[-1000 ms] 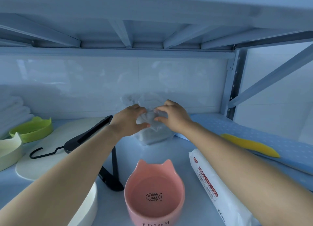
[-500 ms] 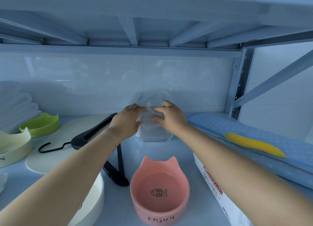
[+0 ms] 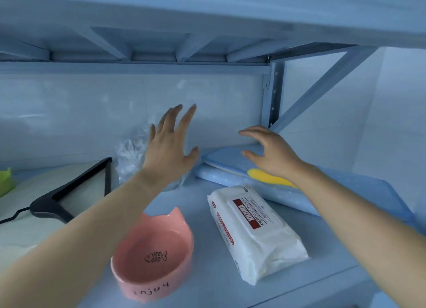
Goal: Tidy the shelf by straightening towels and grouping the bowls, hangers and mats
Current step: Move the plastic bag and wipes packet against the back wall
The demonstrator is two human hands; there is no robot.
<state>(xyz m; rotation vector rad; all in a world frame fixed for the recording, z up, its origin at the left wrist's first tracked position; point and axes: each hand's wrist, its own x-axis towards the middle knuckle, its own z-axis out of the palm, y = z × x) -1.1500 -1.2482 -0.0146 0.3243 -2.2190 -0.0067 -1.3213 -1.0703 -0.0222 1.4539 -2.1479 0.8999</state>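
L hand [image 3: 170, 148] spread, partly hiding clear bag [image 3: 130, 155]; R hand [image 3: 270, 154] loose, empty, over mat [image 3: 226, 160]; green bowl [image 3: 5, 181] cropped.

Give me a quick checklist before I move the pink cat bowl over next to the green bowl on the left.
1. Left hand free: ok, spread open, holding nothing.
2. Right hand free: ok, open above the blue mats.
3. Pink bowl upright and empty: ok.
4. Straight path to the green bowl: not ok, the black hanger lies between, on the white mat.
5. Room beside the green bowl: cannot tell, it is cut off at the picture's edge.
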